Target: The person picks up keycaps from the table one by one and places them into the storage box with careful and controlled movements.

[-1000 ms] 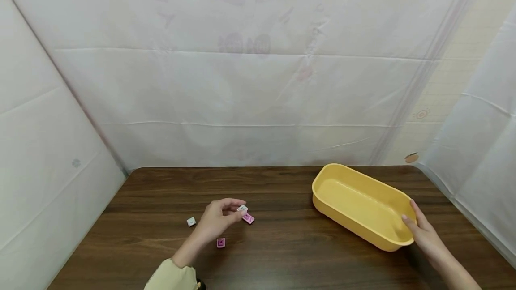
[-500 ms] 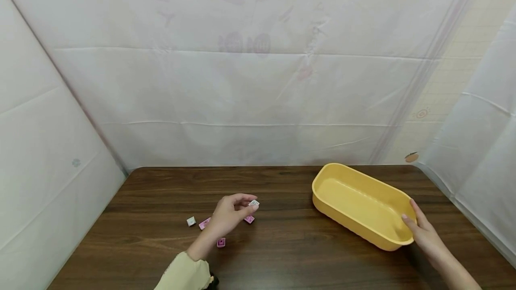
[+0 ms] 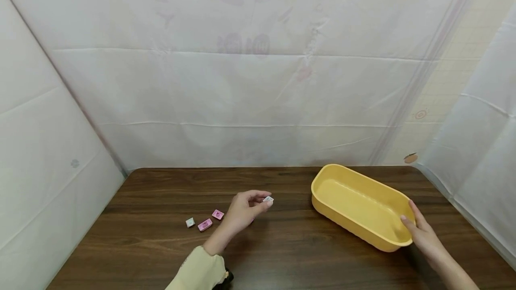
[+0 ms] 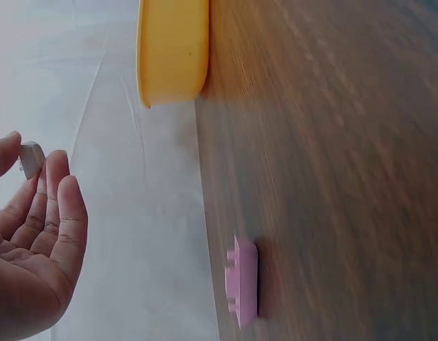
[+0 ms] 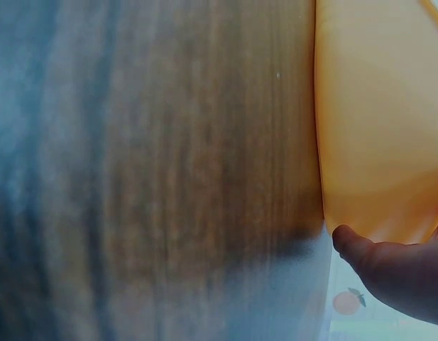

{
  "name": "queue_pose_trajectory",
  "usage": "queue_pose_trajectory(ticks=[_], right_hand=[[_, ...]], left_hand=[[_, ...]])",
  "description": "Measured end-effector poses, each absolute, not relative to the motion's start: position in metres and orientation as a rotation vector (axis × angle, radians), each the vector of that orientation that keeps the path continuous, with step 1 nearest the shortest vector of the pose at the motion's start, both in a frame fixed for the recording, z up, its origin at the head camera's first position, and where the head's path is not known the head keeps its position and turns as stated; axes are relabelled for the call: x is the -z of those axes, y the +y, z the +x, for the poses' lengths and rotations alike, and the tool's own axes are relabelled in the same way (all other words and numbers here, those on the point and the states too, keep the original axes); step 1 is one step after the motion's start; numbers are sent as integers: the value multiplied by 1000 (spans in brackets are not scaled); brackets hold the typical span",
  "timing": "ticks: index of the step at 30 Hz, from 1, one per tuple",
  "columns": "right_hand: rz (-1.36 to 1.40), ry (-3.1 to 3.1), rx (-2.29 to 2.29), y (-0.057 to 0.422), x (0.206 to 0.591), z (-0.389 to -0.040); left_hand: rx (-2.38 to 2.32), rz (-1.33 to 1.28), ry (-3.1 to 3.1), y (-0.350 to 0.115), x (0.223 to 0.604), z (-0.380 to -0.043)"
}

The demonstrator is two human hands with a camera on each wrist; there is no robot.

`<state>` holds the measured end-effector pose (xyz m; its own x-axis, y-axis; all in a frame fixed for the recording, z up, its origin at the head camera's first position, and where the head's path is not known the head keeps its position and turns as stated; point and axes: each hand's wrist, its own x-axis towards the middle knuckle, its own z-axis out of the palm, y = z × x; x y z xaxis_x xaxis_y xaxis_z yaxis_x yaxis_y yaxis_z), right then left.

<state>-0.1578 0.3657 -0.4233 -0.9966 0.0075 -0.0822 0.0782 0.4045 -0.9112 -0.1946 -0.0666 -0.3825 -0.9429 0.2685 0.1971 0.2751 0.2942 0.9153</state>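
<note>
My left hand [image 3: 243,211] is raised over the middle of the table, pinching a small white block [image 3: 268,199] between thumb and fingertips. The left wrist view shows the white block [image 4: 32,159] edge-on at the fingertips. My right hand [image 3: 425,236] grips the right end of a yellow plastic tray [image 3: 354,229], thumb inside the rim. Left of my left hand lie a small white block [image 3: 190,222] and two pink blocks, one nearer [image 3: 204,224] and one farther [image 3: 218,214]. A pink block [image 4: 243,283] in the left wrist view has raised bumps.
The dark wood-grain table [image 3: 298,254] reaches back to a pale fabric backdrop [image 3: 250,102]. Another fabric sheet [image 3: 52,138] hangs along the left side. A bit of pink [image 3: 252,221] peeks out beneath my left hand.
My left hand has moved right and slightly away with the white block, uncovering pink blocks on its left. The sleeve now hides the nearest pink block. My right hand and the tray stay put.
</note>
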Motion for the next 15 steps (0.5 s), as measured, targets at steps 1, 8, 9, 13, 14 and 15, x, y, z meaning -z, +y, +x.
queue_pose_trajectory(ticks=[1,8,9,13,14,15], right_hand=[[83,2574,1680,366,423,-158],[83,2575,1701,365,424,-157],[82,2574,1705,364,424,-157],[85,2582,1697,363,423,-158],[85,2583,1695,362,423,-158],[87,2583,1692,362,423,-159]], left_hand=[[1788,-536,-2522,-64,383,-195],[1861,-540,-2457,-44,385,-199],[1870,-547,-2446,-41,382,-197],[1905,-549,-2423,-30,366,-189],[1903,-546,-2424,-27,361,-187],[1901,-545,-2425,-25,357,-185]])
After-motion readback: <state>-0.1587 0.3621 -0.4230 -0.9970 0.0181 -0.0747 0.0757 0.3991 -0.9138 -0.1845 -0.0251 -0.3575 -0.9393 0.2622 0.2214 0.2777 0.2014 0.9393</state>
